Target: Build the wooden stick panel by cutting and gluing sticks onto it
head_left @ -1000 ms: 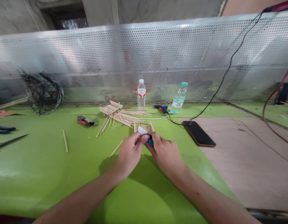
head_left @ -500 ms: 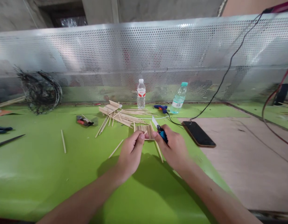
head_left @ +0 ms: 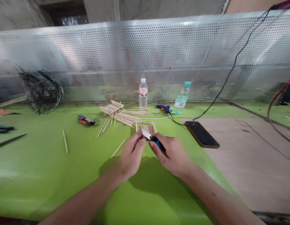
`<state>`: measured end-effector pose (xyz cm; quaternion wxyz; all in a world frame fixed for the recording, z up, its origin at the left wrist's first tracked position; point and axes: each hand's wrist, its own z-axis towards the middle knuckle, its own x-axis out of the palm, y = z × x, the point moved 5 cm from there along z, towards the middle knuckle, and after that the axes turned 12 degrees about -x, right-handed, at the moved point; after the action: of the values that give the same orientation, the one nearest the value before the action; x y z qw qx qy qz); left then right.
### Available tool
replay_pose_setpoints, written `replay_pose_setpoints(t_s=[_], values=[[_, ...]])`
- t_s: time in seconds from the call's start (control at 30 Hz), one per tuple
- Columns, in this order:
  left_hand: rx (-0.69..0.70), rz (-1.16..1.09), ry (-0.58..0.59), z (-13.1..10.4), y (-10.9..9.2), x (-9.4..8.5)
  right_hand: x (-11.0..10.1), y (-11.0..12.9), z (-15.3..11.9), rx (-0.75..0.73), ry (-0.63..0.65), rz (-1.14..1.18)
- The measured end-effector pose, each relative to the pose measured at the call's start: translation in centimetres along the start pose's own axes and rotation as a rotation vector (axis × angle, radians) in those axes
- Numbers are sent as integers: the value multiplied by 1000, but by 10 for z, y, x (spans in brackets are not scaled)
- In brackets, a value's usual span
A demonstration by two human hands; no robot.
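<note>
My right hand (head_left: 171,153) grips a utility knife (head_left: 160,146) with a blue and black handle. Its bare blade (head_left: 146,134) points left and lies at the fingertips of my left hand (head_left: 133,153). Those fingers are pinched on a thin wooden stick, of which only a little shows; the blade and fingers cover the rest. Just beyond both hands sits a small panel of sticks (head_left: 148,128) set side by side, its near edge partly hidden. A loose stick (head_left: 118,148) lies left of my left hand.
A pile of wooden sticks (head_left: 128,118) lies behind the hands. Farther back are a clear bottle (head_left: 143,95), a green-capped bottle (head_left: 181,99) and a blue glue gun (head_left: 164,108). A phone (head_left: 202,134) is at right, scissors (head_left: 10,140) and a wire coil (head_left: 43,92) at left.
The knife has swung down and left, so its blade now rests by my left fingertips instead of pointing up and away. My right hand has come closer to the left.
</note>
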<state>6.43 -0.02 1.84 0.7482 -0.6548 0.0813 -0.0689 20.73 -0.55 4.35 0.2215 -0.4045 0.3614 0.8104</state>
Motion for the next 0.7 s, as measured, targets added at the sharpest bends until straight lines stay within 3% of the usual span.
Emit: replay_pose_setpoints(t_s=[0.17, 0.47, 0.7], values=[[27, 86, 51, -3, -1, 1, 2, 2, -1, -18, 23, -24], [82, 171, 11, 1, -2, -2, 2, 3, -3, -12, 28, -86], [16, 164, 52, 6, 2, -7, 1, 1, -3, -29, 25, -238]])
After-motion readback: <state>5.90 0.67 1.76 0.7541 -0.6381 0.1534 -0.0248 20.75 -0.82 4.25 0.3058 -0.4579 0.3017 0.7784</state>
